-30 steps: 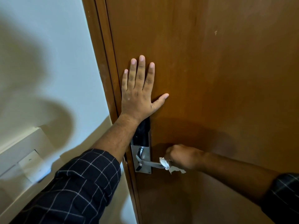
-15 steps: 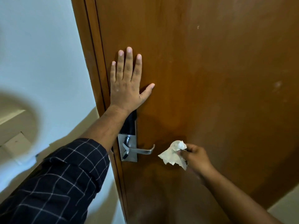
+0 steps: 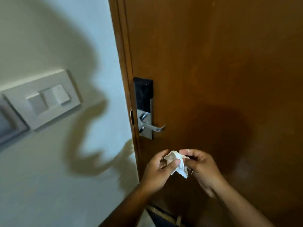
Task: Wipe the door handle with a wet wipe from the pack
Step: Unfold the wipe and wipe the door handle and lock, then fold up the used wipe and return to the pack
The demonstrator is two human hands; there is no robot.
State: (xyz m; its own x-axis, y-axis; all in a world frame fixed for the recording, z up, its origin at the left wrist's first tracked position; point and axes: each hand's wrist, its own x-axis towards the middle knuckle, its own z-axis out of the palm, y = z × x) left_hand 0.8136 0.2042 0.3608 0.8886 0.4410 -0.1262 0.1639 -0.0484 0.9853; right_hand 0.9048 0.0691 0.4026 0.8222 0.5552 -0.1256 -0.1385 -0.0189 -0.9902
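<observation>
A silver lever door handle [image 3: 153, 127] sticks out to the right from a metal plate under a black lock panel [image 3: 143, 94] on the brown wooden door [image 3: 221, 63]. Below the handle, a crumpled white wet wipe [image 3: 177, 163] is pinched between both hands. My left hand [image 3: 157, 171] grips its left side with thumb and fingers. My right hand [image 3: 200, 167] holds its right side. Both hands are well below the handle and do not touch it. The wipe pack is not in view.
A white wall [image 3: 57, 169] lies left of the door frame [image 3: 124, 63], with a white switch plate [image 3: 44, 99] mounted on it. Shadows of my head and arms fall on wall and door.
My left hand came off the door and dropped down to the wipe. My right hand pulled the wipe away from the handle and lower. Both hands now hold the wipe together.
</observation>
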